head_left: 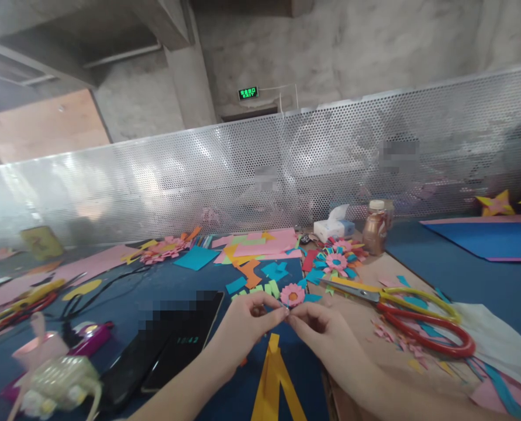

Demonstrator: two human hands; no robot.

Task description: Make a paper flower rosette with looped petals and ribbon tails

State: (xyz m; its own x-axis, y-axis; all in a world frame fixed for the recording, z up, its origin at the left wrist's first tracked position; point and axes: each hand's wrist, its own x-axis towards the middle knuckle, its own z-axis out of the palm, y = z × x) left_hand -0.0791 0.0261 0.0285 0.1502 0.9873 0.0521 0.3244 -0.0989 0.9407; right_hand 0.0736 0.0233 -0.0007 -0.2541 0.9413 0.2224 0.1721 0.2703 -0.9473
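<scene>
My left hand (248, 324) and my right hand (325, 336) meet in the middle of the view, thumbs and forefingers pinched together. Whatever lies between the fingertips is too small to make out. Just beyond them rests a pink paper flower (292, 295) with an orange centre. Green folded paper strips (262, 289) and blue paper pieces (235, 285) lie beside the flower. Below my hands, long yellow paper strips (266, 380) reach toward me. On the right, scissors (422, 316) with yellow and red handles lie with their blades toward the flower.
To the left are a smartphone (185, 345), a purse (62, 380) and more scissors (23, 307). Farther back stand a tissue box (334, 229) and a brown bottle (375, 228). A perforated metal screen (225, 181) runs along the table's back. Paper scraps (403, 342) litter the cardboard.
</scene>
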